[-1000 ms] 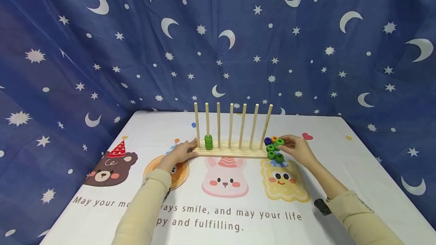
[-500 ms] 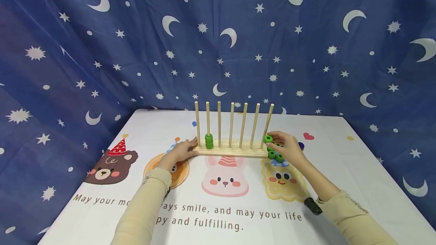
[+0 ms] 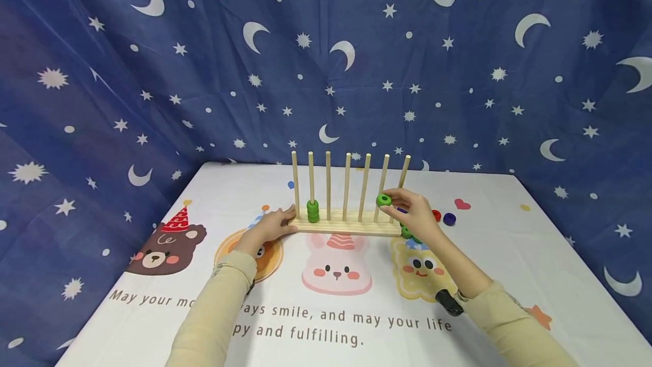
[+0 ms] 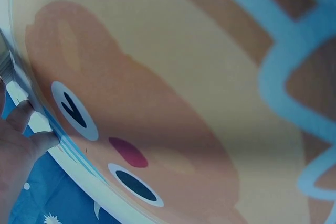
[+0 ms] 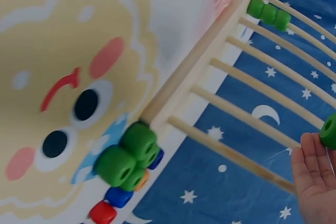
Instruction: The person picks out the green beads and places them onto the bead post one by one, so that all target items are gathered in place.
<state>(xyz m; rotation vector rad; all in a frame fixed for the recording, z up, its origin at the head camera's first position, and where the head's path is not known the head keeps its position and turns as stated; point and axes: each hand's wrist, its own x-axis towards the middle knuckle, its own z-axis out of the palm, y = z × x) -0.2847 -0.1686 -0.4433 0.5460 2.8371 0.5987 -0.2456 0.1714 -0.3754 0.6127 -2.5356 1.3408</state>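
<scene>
A wooden peg stand (image 3: 346,230) with a row of several upright pegs stands on the table. Its left end is gripped by my left hand (image 3: 269,226), thumb at the front and fingers behind. Between thumb and fingers, my right hand (image 3: 416,212) pinches a green bead (image 3: 384,200) with a hole, held in front of the second peg from the right, below its top. Stacked low on the second peg from the left are several green beads (image 3: 313,212). In the right wrist view the held bead is cut off by the edge, beside the palm (image 5: 317,177).
Loose green beads (image 5: 115,165) lie by the stand's right end, with an orange bead (image 5: 142,180) and blue ones near them. A red bead (image 3: 436,216) and a blue bead (image 3: 449,219) lie farther right. Behind the table hangs a blue curtain (image 3: 326,72).
My right hand has lifted a green bead from the loose group and carried it left to the second peg from the right. The left hand stays on the stand's end.
</scene>
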